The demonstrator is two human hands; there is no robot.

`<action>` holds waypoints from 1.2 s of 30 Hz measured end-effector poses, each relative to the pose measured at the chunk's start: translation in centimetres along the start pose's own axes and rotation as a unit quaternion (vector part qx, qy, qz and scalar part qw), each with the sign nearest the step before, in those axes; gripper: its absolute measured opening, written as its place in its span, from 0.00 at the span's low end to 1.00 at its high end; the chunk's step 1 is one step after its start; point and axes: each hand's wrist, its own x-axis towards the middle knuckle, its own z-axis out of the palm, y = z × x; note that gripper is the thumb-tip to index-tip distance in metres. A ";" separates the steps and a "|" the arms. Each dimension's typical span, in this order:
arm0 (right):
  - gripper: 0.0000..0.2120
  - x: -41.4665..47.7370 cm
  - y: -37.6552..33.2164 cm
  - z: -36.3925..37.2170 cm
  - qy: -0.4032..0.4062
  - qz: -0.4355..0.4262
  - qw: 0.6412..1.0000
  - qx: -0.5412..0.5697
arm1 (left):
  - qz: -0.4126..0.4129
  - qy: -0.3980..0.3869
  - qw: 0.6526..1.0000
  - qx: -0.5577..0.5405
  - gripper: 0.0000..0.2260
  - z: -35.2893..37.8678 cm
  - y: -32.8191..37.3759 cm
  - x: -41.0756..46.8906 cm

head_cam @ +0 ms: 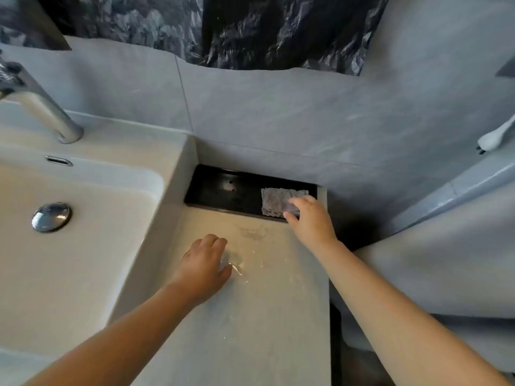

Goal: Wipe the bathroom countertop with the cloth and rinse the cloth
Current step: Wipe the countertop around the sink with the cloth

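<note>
Two hands are over the desk (250,316), and only the right hand (309,221) is busy with the task's thing. Its fingers (299,203) lie spread and nearly flat on the near right corner of the grey cloth (276,200), and the thumb reaches to the near edge of the cloth. They touch it and press on it, but I cannot tell if they already pinch it; it looks more like a hand that rests on top than a closed grip. The cloth itself lies inside the black tray (223,190), in its right end, at the back of the desk against the grey wall.

The fingers of the left hand (204,260) are loosely curled and hold nothing. The hand rests on the desk near the outer wall of the sink (83,260), just beside a small wet patch that shines on the surface.

In my judgement the step in hand is the very first one: taking the cloth, before any wiping. The next move calls for closing the right fingers around the cloth, lifting it over the low rim of the tray, and bringing it down to the wet patch. The left hand should move aside, because it is near the area to wipe. For the rinse, the tap (41,107) stands at the far left, above the sink.
</note>
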 end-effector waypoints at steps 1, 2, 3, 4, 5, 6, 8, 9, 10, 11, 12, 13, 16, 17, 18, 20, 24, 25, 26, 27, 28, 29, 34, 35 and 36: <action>0.20 0.8 0.3 0.5 0.002 -0.009 1.000 -0.006 | 0.001 0.003 1.000 0.000 0.23 0.2 0.1 0.6; 0.20 1.5 0.5 0.7 -0.001 -0.012 1.000 -0.013 | -0.003 0.009 1.000 -0.003 0.23 0.3 0.2 1.1; 0.20 2.3 0.9 1.4 -0.006 -0.017 1.000 -0.022 | -0.002 0.012 1.000 -0.004 0.24 0.7 0.2 1.6; 0.21 2.8 0.9 1.7 -0.016 -0.020 0.999 -0.027 | -0.004 0.006 1.000 -0.006 0.23 0.8 0.4 1.9; 0.22 3.4 1.2 2.4 -0.016 -0.025 0.999 -0.037 | -0.004 0.009 1.000 -0.007 0.23 1.1 0.3 2.3; 0.22 3.7 1.3 2.9 -0.013 -0.028 0.998 -0.046 | -0.004 0.014 1.000 -0.009 0.23 1.5 0.3 2.4; 0.24 4.1 1.8 3.5 0.014 -0.031 0.998 -0.052 | 0.002 0.022 1.000 -0.003 0.23 2.1 0.0 2.5; 0.24 4.2 2.1 3.8 0.027 -0.032 0.998 -0.053 | 0.008 0.022 1.000 0.001 0.22 2.4 -0.1 2.5; 0.25 4.3 2.3 4.0 0.042 -0.035 0.997 -0.050 | 0.015 0.027 1.000 0.004 0.22 2.7 -0.2 2.5; 0.25 4.3 2.4 4.3 0.058 -0.040 0.996 -0.049 | 0.022 0.032 0.999 0.008 0.21 3.1 -0.4 2.5; 0.25 4.3 2.5 4.5 0.072 -0.044 0.995 -0.048 | 0.026 0.036 0.999 0.016 0.20 3.5 -0.6 2.4; 0.25 4.3 2.6 4.6 0.084 -0.047 0.994 -0.049 | 0.025 0.035 0.999 0.026 0.22 3.9 -0.8 2.4; 0.24 4.8 3.1 4.8 0.111 -0.069 0.990 -0.047 | 0.009 0.018 0.999 0.047 0.28 4.9 -1.2 2.3; 0.23 5.1 3.3 4.9 0.117 -0.080 0.989 -0.047 | 0.007 0.017 0.999 0.051 0.29 5.1 -1.3 2.3; 0.21 5.4 3.5 4.9 0.121 -0.091 0.987 -0.049 | 0.009 0.019 0.998 0.055 0.30 5.3 -1.3 2.3; 0.16 5.9 3.6 4.8 0.124 -0.107 0.985 -0.060 | 0.012 0.022 0.998 0.060 0.33 5.3 -1.3 2.3; 0.12 5.7 3.0 3.8 0.148 -0.090 0.985 -0.025 | 0.006 0.010 0.998 0.067 0.37 5.5 -1.3 2.3; 0.12 5.0 2.9 3.3 0.170 -0.079 0.982 0.003 | 0.007 0.011 0.998 0.067 0.37 5.5 -1.3 2.3; 0.12 4.2 2.8 2.6 0.194 -0.071 0.978 0.030 | 0.007 0.009 0.998 0.069 0.37 5.5 -1.3 2.2; 0.12 3.0 2.8 1.8 0.216 -0.064 0.973 0.053 | 0.005 0.005 0.998 0.069 0.38 5.6 -1.3 2.2; 0.11 1.6 2.8 1.0 0.229 -0.054 0.969 0.071 | 0.004 0.003 0.998 0.068 0.38 5.6 -1.3 2.1; 0.11 0.1 3.0 0.4 0.233 -0.043 0.968 0.084 | 0.005 0.004 0.998 0.068 0.38 5.7 -1.4 2.1; 0.12 -5.6 5.8 0.1 0.171 0.007 0.981 0.089 | 0.017 0.002 0.996 0.088 0.37 5.8 -1.8 2.1; 0.13 -6.1 6.3 0.5 0.160 0.012 0.983 0.085 | 0.019 0.001 0.996 0.091 0.37 5.7 -1.9 2.1; 0.14 -6.4 6.5 0.9 0.153 0.015 0.985 0.077 | 0.022 0.003 0.995 0.094 0.37 5.8 -1.9 2.1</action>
